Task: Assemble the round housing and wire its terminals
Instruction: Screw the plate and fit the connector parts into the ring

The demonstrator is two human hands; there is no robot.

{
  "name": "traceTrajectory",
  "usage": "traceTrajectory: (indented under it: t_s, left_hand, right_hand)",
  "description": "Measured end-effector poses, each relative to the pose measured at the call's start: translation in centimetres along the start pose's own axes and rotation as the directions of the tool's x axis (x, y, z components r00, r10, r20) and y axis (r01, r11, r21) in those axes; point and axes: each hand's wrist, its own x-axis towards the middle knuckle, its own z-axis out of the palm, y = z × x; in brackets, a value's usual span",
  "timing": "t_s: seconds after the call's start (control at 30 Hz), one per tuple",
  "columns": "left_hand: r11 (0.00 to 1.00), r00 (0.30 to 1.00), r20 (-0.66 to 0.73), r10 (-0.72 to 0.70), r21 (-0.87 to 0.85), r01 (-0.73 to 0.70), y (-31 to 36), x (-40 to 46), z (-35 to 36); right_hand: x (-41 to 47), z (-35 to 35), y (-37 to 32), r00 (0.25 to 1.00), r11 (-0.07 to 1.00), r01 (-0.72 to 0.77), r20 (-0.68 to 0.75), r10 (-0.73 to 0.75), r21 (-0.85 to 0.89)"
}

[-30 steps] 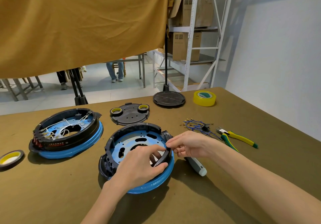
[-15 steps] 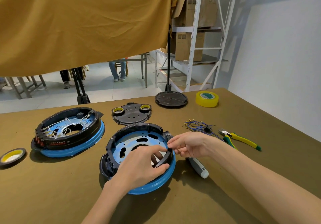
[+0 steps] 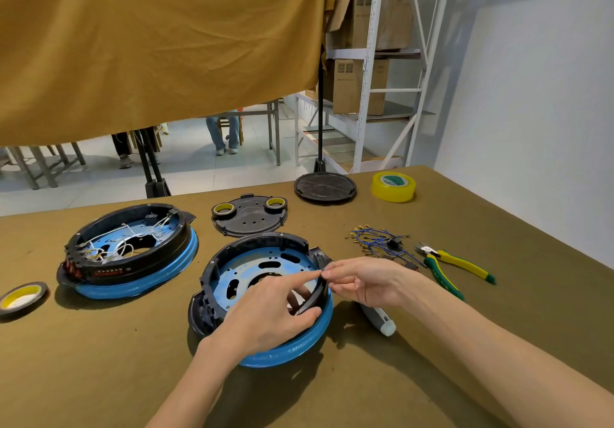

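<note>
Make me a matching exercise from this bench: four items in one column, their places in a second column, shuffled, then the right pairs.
Items
1. clear yellow tape roll
2. wire cutters
3. wired housing
4. blue wire bundle

Places
A. left side of the table
B. far right, near the wall
C. between the open housing and the cutters
D. right of the blue wires

Pairs: 1-B, 2-D, 3-A, 4-C

On the surface (image 3: 99,378), the open housing (image 3: 262,261) lies near the middle with the wired housing (image 3: 129,248) to its left, a lid plate (image 3: 249,218) behind it, the wire bundle (image 3: 378,245) and cutters (image 3: 455,263) toward the right edge, and a tape roll (image 3: 393,186) near the far right corner.
</note>
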Motion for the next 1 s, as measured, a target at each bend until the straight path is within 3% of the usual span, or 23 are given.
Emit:
traceTrajectory:
  t_s: [0.1,0.27,0.47,0.57,0.6,0.67,0.73,0.77,0.9,1.0]
  left_hand:
    - [1.0,1.0,-0.001,0.004,-0.005,-0.004,0.0,0.1,0.0]
    - [1.0,1.0,0.0,0.017,0.012,-0.017,0.0,0.1,0.1]
    - [0.999,0.999,0.043,0.017,0.04,-0.019,0.4,0.3,0.1]
    - [0.998,0.999,0.028,0.018,0.068,-0.02,0.6,0.3,0.3]
    - [0.997,1.0,0.015,0.015,0.077,-0.016,0.6,0.3,0.3]
    - [0.997,1.0,-0.027,-0.009,0.082,0.011,0.5,0.2,0.4]
    - [0.996,0.997,-0.064,-0.038,0.074,0.043,0.3,0.1,0.3]
    - [0.996,0.997,-0.068,-0.046,0.07,0.051,0.3,0.0,0.3]
    - [0.996,0.998,-0.05,-0.048,0.076,0.051,0.5,-0.1,0.1]
    - [0.995,0.997,-0.055,-0.045,0.082,0.049,0.6,-0.1,0.0]
  right_hand:
    - [-0.2,0.2,0.0,0.999,0.999,0.033,-0.01,-0.033,-0.002]
    - [-0.3,1.4,0.5,0.98,0.976,0.155,-0.101,-0.172,-0.154]
    - [-0.7,2.0,0.4,0.975,0.978,0.152,-0.141,-0.172,-0.144]
    - [-1.0,2.2,0.4,0.964,0.949,0.2,-0.127,-0.236,-0.245]
    - [-1.0,2.2,0.5,0.939,0.887,0.269,-0.105,-0.329,-0.376]
    - [-1.0,2.2,1.2,0.821,0.613,0.411,-0.018,-0.571,-0.675]
    - [-1.0,2.3,2.0,0.706,0.356,0.443,0.075,-0.705,-0.823]
    - [-1.0,2.2,2.2,0.676,0.292,0.447,0.106,-0.729,-0.845]
    - [-1.0,1.5,2.6,0.651,0.256,0.504,0.167,-0.741,-0.825]
    - [-1.0,1.2,3.2,0.579,0.178,0.558,0.226,-0.783,-0.81]
